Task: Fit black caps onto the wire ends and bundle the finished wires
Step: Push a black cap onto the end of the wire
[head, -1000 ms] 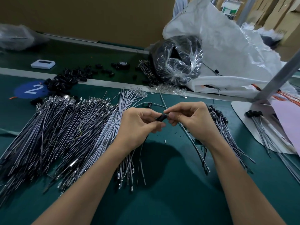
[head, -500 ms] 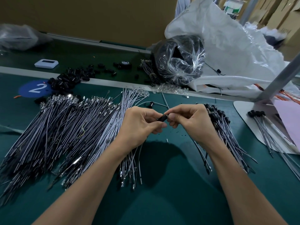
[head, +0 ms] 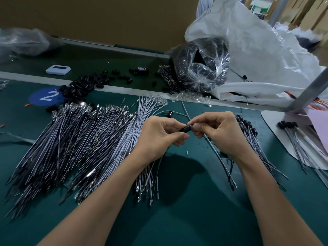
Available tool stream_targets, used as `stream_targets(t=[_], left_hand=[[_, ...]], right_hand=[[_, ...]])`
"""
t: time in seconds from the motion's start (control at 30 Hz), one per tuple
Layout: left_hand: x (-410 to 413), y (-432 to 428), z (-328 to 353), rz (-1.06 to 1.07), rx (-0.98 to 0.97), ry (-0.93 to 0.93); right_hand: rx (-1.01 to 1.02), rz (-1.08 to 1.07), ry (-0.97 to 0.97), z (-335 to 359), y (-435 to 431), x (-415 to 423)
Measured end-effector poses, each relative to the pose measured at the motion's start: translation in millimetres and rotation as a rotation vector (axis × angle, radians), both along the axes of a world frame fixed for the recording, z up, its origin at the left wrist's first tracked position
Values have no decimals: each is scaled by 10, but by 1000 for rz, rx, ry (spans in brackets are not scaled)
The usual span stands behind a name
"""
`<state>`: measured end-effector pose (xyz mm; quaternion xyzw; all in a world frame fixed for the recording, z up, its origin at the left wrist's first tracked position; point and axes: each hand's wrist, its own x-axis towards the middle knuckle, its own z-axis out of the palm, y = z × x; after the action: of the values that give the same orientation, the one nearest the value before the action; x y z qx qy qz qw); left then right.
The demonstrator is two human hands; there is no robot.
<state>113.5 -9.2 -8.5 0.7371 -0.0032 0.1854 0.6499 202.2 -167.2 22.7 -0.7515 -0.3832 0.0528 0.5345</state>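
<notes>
My left hand (head: 159, 134) pinches a small black cap (head: 185, 129) above the green table. My right hand (head: 219, 131) pinches a grey wire (head: 222, 161) at the cap's right end; the wire trails down and right under my wrist. A wide heap of uncapped grey wires (head: 76, 139) lies to the left. Wires with black caps (head: 252, 137) lie in a pile just right of my right hand. Loose black caps (head: 83, 86) are heaped at the back left.
A clear bag of black parts (head: 200, 68) and a big white sack (head: 257, 55) sit at the back right. A white board (head: 273, 125) with more capped wires (head: 292, 137) lies far right. A metal post (head: 308, 89) rises there. A small white device (head: 58, 69) sits back left.
Both hands stay together at the cap with only slight finger shifts; the view has drifted a little.
</notes>
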Motion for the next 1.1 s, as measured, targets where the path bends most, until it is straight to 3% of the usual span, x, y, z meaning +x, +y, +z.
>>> stream_targets(t=[0.3,0.67,0.73,0.83,0.93,1.1], left_hand=[[-8,2,4,-16,17,22],[-49,-70,146,-49,-206,-68],[-88,-21,190,7,-240,-87],[-96,107,225,307,-372,-133],[-83,214,225,570,-455,-140],[-42,231,163,620,-347,-20]], right_hand=[[66,50,97,-49,51,-51],[282,218,244,78,-36,-54],[385,279,418,179,-204,-11],[505,249,537,376,-607,62],[333,-22,411,611,-1020,189],[-317,-437,56,673,-1219,448]])
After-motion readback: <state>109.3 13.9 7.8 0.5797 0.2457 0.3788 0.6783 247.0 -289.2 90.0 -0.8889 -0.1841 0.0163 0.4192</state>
